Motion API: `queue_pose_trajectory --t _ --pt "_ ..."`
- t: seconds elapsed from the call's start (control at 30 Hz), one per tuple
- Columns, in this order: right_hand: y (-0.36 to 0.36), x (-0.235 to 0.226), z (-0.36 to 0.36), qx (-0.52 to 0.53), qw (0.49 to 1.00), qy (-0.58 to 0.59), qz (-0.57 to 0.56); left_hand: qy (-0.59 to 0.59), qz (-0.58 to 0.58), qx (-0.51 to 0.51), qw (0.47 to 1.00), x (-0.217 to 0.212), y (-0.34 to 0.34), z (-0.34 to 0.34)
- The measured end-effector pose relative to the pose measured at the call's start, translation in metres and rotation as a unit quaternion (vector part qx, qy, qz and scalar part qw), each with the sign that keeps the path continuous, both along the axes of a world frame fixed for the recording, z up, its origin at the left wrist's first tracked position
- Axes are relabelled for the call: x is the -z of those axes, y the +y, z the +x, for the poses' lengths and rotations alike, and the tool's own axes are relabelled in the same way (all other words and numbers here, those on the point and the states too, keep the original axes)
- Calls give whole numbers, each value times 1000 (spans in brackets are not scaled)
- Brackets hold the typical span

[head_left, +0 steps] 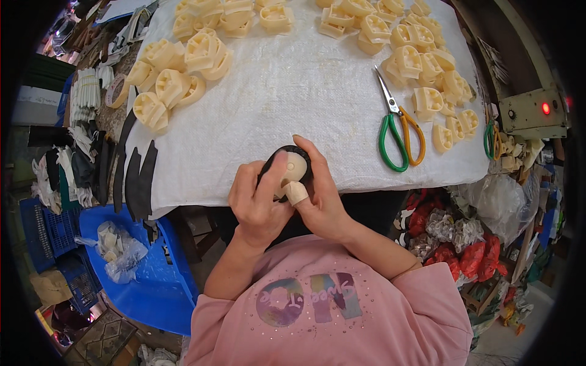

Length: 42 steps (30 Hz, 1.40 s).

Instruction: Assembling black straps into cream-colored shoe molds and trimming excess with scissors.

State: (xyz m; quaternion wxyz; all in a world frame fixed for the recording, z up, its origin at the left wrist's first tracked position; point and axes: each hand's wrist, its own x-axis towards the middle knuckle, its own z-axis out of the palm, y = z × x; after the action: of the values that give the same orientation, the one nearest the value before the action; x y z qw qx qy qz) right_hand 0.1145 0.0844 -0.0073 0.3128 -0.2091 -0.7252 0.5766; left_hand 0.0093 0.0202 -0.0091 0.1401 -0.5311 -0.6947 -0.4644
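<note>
Both of my hands are closed around a cream moulded piece (296,163) with a rounded face, near the table's front edge. A black strip (307,160) lies around the rim of that piece. My left hand (256,198) grips it from the left, with a finger, blurred, laid across its face. My right hand (323,201) holds the other side, its fingers curled behind the black strip. A pale cover (296,193) wraps the right thumb. The underside of the piece is hidden by my palms.
Cream moulded pieces (207,53) are heaped at the back left, and more pieces (421,64) at the right. Scissors (394,113) with green and orange handles lie right of my hands. Black strips (140,177) hang over the left edge, above a blue bin (146,290). A control box (531,113) stands far right.
</note>
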Motion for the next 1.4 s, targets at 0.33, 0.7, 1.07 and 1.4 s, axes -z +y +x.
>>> queue_pose_trajectory --t 0.33,0.7,1.07,1.4 --pt "39 -11 18 -134 983 59 -109 -622 -91 260 733 -14 -13 -7" --pt "40 0 7 -43 910 18 -411 -274 41 210 938 -2 -15 -6" --pt "31 -1 0 -64 885 -40 -459 -5 17 123 992 -8 -18 -4" --pt "34 -6 16 -130 957 -95 -243 -141 69 233 960 2 -17 -10"
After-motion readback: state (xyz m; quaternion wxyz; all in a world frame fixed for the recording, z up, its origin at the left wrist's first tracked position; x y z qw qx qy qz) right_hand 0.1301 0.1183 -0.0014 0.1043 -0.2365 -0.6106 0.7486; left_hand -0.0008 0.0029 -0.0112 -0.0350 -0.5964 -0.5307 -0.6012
